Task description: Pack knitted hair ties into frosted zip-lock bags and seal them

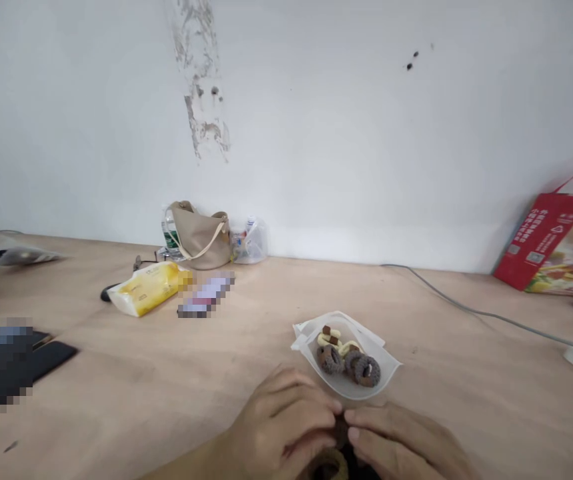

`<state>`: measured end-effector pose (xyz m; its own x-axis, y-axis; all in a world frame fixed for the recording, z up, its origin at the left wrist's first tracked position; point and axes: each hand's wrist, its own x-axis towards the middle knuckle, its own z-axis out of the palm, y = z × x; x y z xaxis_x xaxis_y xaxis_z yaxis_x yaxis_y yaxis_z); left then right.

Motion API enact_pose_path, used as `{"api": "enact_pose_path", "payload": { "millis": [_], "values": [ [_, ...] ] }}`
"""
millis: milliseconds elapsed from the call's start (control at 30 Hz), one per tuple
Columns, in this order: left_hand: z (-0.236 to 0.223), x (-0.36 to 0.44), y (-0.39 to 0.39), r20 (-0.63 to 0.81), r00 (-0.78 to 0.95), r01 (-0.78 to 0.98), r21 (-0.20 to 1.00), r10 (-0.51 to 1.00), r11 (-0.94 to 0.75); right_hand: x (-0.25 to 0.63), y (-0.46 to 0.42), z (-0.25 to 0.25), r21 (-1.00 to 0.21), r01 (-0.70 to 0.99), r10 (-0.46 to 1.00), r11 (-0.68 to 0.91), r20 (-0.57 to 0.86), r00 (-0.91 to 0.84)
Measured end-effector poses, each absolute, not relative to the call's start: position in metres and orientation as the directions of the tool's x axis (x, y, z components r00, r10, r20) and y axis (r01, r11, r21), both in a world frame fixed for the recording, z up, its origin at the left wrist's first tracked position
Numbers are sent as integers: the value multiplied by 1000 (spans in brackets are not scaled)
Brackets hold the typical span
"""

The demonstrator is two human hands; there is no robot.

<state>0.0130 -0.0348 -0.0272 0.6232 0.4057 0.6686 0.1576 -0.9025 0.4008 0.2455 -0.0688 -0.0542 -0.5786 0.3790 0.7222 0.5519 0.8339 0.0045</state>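
Note:
My left hand (281,420) and my right hand (396,443) meet at the bottom of the view, fingertips pinching a dark brown ring-shaped object (340,433). A lower part of it, or a second tan ring (329,465), shows below my fingers and is partly cut off by the frame. Just beyond my hands lies a clear plastic zip bag (346,357) on the wooden table (246,320). It holds several grey-brown fuzzy rings and cream-coloured pieces. My left fingers are close to the bag's near edge.
A yellow wipes pack (147,288) and a pixelated object (206,295) lie beyond my hands. A beige bag (200,239) and a water bottle (169,230) stand by the white wall. A red gift bag (551,243) leans at right. A grey cable (486,313) crosses the table.

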Motion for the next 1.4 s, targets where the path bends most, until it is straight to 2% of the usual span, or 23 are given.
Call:
{"api": "enact_pose_path", "payload": {
  "millis": [67,200,333,433,533,633,733,800,867,933,1000,1067,1133,1200,1267,1400],
  "values": [
    [-24,8,-29,595,631,285,420,499,-862,248,-62,-55,-5,613,429,790,719,-547],
    [-14,-5,-16,341,630,566,414,698,-713,248,-48,-56,-58,746,529,664,741,-414],
    [-4,-18,-13,84,720,614,386,689,-689,248,-57,-52,43,672,422,739,748,-512],
    [-6,-26,-13,33,756,579,431,654,-692,247,-67,-50,78,605,361,793,739,-569],
    [-15,-31,-14,34,759,571,447,651,-689,243,-69,-53,37,635,389,771,763,-517],
    [-22,-32,-16,16,698,647,414,716,-640,242,-68,-61,21,639,417,769,742,-526],
    [-24,-30,-20,40,640,710,351,768,-610,245,-68,-69,6,641,446,768,713,-541],
    [-22,-28,-22,88,656,697,311,750,-646,247,-68,-71,-19,646,482,763,682,-550],
    [-20,-24,-23,199,707,618,294,679,-729,248,-69,-71,-64,650,518,757,665,-538],
    [-16,-15,-22,378,731,501,269,569,-822,247,-69,-69,-98,649,534,755,666,-521],
    [-12,0,-19,543,712,414,188,446,-891,245,-69,-69,-111,649,538,753,671,-509],
    [-10,18,-14,620,700,400,72,355,-914,244,-69,-71,-104,644,539,758,657,-528],
    [-11,35,-10,641,687,426,26,342,-904,244,-68,-72,-74,637,519,767,657,-547],
    [-12,46,-9,653,654,459,60,382,-887,243,-68,-70,-42,637,485,770,687,-541],
    [-16,48,-14,656,618,461,143,433,-876,241,-69,-65,-27,639,449,769,733,-510],
    [-35,30,-29,594,634,380,319,495,-868,239,-71,-50,-20,614,391,789,788,-476]
  ]
}}
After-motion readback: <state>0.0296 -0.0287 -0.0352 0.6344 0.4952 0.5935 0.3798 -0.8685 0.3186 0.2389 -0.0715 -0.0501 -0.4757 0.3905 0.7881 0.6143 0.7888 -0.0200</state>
